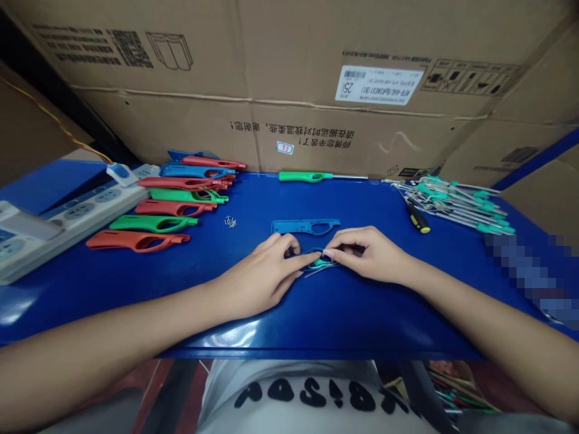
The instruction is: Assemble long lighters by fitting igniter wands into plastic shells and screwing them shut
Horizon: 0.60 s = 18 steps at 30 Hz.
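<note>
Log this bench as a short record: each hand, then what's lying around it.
left hand: fingers at a blue shell
right hand: fingertips over the same shell, by its green part; grip unclear
just beyond: second shell, lying flat
left side: casings in red, green and blue; power strip
beside casings: small screws
right side: parts pile; screwdriver
back: green lighter, cardboard
</note>
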Each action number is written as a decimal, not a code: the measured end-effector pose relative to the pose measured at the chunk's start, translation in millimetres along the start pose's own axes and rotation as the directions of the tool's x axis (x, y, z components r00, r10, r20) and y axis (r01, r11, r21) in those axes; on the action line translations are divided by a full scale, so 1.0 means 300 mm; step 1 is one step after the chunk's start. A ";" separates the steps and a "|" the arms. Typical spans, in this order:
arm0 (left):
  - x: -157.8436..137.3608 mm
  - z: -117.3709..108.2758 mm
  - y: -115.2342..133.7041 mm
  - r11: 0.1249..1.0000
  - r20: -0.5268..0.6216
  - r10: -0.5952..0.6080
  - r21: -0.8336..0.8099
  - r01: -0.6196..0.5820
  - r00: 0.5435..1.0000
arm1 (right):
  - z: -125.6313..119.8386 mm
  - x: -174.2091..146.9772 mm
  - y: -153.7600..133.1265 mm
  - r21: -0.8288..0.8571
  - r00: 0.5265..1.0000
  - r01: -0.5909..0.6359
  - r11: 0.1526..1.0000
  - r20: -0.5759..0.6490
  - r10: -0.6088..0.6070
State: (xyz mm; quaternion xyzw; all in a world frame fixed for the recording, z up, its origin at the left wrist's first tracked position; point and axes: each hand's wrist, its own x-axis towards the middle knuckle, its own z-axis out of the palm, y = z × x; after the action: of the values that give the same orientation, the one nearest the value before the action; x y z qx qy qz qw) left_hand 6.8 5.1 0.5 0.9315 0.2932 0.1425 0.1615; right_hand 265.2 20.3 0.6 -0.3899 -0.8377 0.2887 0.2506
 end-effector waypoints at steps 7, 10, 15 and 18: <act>-0.005 -0.007 0.001 0.997 0.023 0.026 0.070 -0.028 0.999 | -0.050 -0.020 -0.005 -0.075 0.963 0.221 0.972 0.177 -0.205; -0.008 -0.013 0.010 0.986 0.056 0.031 0.159 -0.039 0.998 | -0.059 -0.023 -0.005 -0.140 0.950 0.251 0.958 0.225 -0.216; -0.015 -0.005 0.011 0.963 0.080 0.037 0.265 -0.057 0.996 | -0.064 -0.024 0.001 -0.167 0.948 0.244 0.955 0.250 -0.199; -0.019 0.001 0.008 0.962 0.065 0.048 0.266 -0.064 0.997 | -0.062 -0.023 0.002 -0.170 0.950 0.229 0.958 0.255 -0.182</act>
State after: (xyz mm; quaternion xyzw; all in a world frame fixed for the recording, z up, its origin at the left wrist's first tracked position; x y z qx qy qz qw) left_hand 3.7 -0.3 0.1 0.9564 0.2786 0.0788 0.0386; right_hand 281.3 20.4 12.1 -0.2859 -0.9223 0.2207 0.1375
